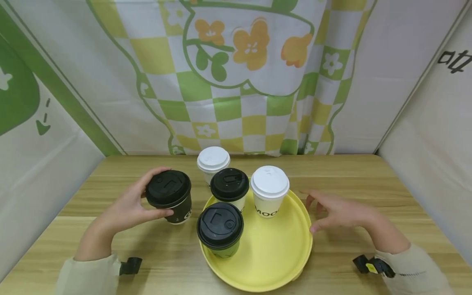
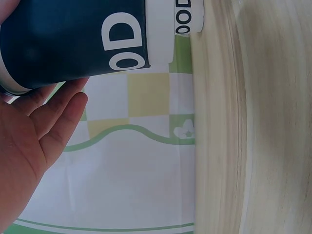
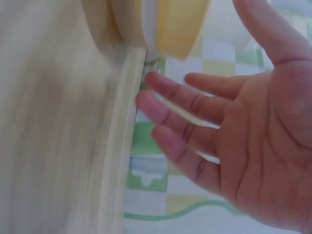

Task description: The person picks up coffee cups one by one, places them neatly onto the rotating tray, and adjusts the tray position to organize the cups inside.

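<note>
At frame left, my left hand [image 1: 125,213] grips the black cup [image 1: 180,208], likely light, squeezable, best held below its lid [image 1: 168,187]; my right hand [image 1: 341,211], frame right, is relaxed, empty.

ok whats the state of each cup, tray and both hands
Yellow round tray: partly filled
Black cup: lidded, raised
Green cup: lidded, on tray
MOO-lettered cup: lidded, on tray
Black-lidded pale cup: upright, on tray
Rear white-lidded cup: upright, base hidden
Left hand: gripping a cup
Right hand: open, empty
</note>
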### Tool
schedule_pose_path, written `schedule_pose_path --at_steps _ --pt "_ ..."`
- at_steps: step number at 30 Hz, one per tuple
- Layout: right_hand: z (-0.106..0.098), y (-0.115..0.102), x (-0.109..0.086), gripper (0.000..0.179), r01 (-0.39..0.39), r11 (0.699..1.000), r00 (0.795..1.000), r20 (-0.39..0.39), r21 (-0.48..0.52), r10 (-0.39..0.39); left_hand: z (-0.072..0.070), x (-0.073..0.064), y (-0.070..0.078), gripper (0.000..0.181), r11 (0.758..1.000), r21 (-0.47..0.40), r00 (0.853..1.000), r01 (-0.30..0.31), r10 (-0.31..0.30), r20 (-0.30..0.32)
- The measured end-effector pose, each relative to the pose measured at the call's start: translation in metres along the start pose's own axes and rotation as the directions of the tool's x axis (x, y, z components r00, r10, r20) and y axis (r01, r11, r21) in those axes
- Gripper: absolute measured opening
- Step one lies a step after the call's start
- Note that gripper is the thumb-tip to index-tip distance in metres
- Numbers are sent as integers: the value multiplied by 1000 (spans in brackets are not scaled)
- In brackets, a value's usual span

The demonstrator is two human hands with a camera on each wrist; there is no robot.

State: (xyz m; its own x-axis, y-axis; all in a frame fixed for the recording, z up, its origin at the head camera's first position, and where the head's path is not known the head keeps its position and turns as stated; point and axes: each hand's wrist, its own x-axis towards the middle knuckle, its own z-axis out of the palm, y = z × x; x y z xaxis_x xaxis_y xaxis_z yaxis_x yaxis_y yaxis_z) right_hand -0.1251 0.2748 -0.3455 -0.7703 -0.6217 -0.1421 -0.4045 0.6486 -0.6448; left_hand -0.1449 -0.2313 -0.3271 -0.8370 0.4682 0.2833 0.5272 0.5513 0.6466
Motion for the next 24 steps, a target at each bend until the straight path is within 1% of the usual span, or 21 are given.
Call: schedule_pose_path --at_steps 4,6,9,11,13,15,18,21,24 --pt "-15 13 14 86 18 997 1000 -12 74 -17 0 0 0 95 1000 8 1000 1 -1 -2" --pt "-22 19 24 82 31 994 999 2 100 -32 1 0 0 94 1000 5 1000 -4 4 -3" --pt "-29 25 37 83 70 990 996 49 119 -76 2 -1 0 94 1000 -3 1000 -8 8 -5" --pt "-32 28 45 86 98 986 989 95 138 -111 2 -2 1 94 1000 -9 1000 -7 7 -7" --pt "-34 30 51 89 108 980 981 142 164 -132 2 -3 1 94 1000 -12 1000 -8 8 -10" --pt "-34 30 56 93 95 978 974 185 183 -129 2 -3 0 94 1000 -14 1000 -14 13 -14" --pt "-34 30 60 97 53 976 967 234 210 -103 1 -2 0 94 1000 -13 1000 -25 25 -18" --pt "-32 30 61 99 28 977 962 259 213 -84 0 0 0 94 1000 -7 999 -31 31 -21" --pt "-31 29 60 100 20 977 961 266 211 -77 0 0 0 94 1000 -2 999 -28 28 -23"
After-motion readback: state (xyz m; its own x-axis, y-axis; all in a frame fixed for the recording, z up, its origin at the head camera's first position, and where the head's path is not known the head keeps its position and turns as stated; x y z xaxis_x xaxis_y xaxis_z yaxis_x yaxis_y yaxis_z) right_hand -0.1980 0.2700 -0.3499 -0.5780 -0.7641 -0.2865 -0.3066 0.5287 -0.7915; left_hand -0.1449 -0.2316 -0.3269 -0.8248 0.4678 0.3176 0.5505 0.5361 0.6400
